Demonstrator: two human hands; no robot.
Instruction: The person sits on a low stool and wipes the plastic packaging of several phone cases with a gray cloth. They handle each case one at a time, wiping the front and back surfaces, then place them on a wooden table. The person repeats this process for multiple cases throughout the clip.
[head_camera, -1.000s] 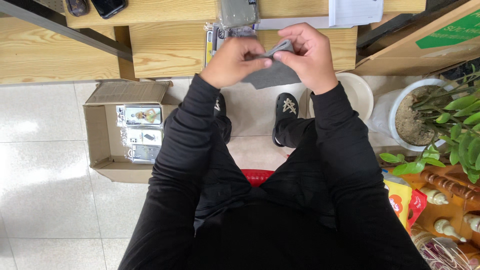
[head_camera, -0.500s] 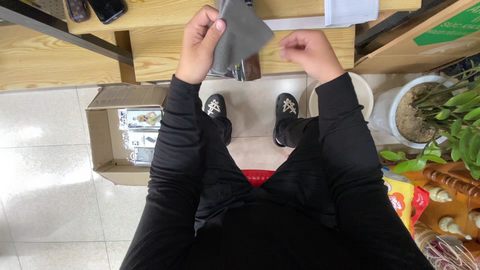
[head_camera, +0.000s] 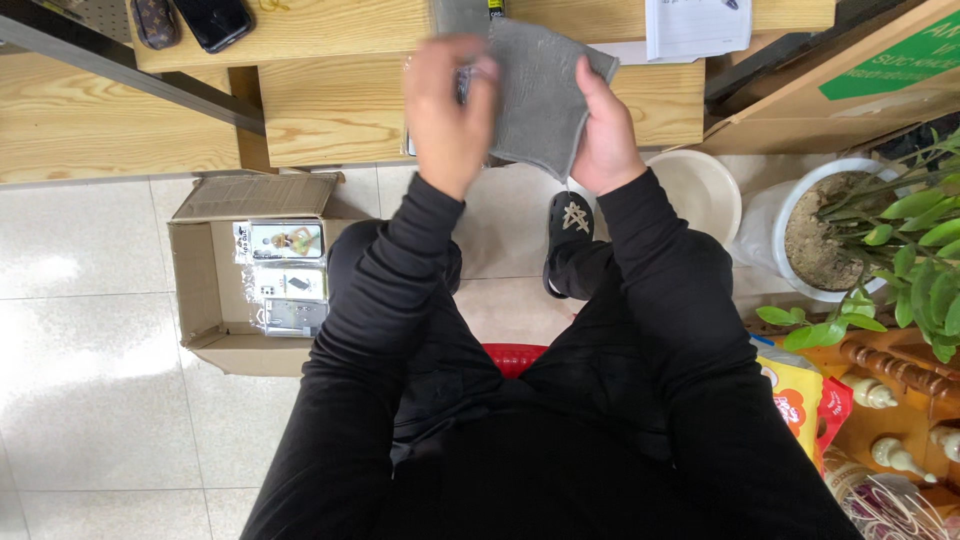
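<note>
I hold a grey cloth up in front of me over the edge of a wooden table. My right hand grips its right side from behind. My left hand, blurred with motion, pinches the cloth's left edge, and something small and dark sits between its fingers and the cloth; I cannot tell what it is. Both arms are in black sleeves, and I sit with black trousers and black slippers below.
An open cardboard box with packaged items stands on the tiled floor at left. A white bucket, a potted plant and colourful bags are at right. A phone and papers lie on the table.
The cloth, raised high by my left hand half a second ago, has come down and to the right. My right hand has taken hold of its right side again.
</note>
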